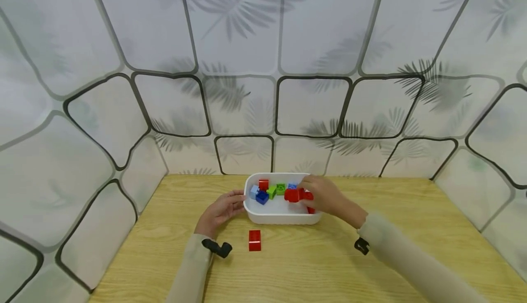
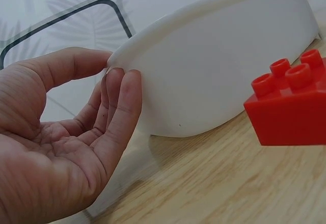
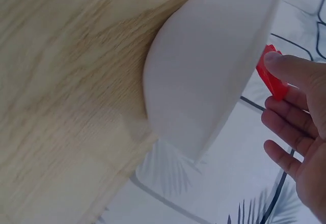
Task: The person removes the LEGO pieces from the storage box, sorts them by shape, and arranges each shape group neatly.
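A white plastic tub (image 1: pixel 284 219) with toy building bricks inside stands on the wooden table. At its left end my left hand (image 1: pixel 222 209) pinches the rim, thumb on the edge and fingers against the outer wall, plain in the left wrist view. Over the tub's right side, my right hand (image 1: pixel 325 197) holds a red brick (image 1: pixel 293 195) between thumb and fingers; the same red piece (image 3: pixel 273 74) shows above the rim in the right wrist view. One red brick (image 1: pixel 255 240) lies on the table in front of the tub, its studs visible in the left wrist view.
Inside the tub lie a dark blue brick (image 1: pixel 261 197), a light blue brick (image 1: pixel 254 192), green bricks (image 1: pixel 281 189) and another red brick (image 1: pixel 263 184). A patterned curtain (image 1: pixel 243 106) rises behind the table (image 1: pixel 411 239) and along both sides.
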Tool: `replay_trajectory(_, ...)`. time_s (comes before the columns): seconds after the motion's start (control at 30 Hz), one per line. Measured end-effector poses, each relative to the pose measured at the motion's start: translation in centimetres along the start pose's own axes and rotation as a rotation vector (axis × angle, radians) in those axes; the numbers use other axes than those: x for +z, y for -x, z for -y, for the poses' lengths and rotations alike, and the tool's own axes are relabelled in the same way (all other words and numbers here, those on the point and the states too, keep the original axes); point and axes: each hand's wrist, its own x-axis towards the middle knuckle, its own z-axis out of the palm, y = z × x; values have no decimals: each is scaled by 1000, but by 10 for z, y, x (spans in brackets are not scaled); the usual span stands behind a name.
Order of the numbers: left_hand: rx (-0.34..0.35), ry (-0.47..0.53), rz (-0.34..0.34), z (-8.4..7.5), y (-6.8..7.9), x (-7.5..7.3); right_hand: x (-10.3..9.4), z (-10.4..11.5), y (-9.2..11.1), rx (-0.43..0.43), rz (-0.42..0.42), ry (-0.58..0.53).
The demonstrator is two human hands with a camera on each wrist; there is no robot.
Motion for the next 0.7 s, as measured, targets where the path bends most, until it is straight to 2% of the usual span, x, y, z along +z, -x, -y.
replay_trajectory(0.2,-1,10,-4,1,-1,-1,-6,21,9,109,-183,-119)
replay_trajectory(0.33,3,6,3,1,-1,-2,-6,39,20,157,-249,-215)
replay_trajectory(0.53,3,-8,4,0,-2,-1,-4,68,33,191,-254,-332)
replay_trajectory(0.7,-4,-5,3,0,-2,-2,0,88,40,196,-186,-351)
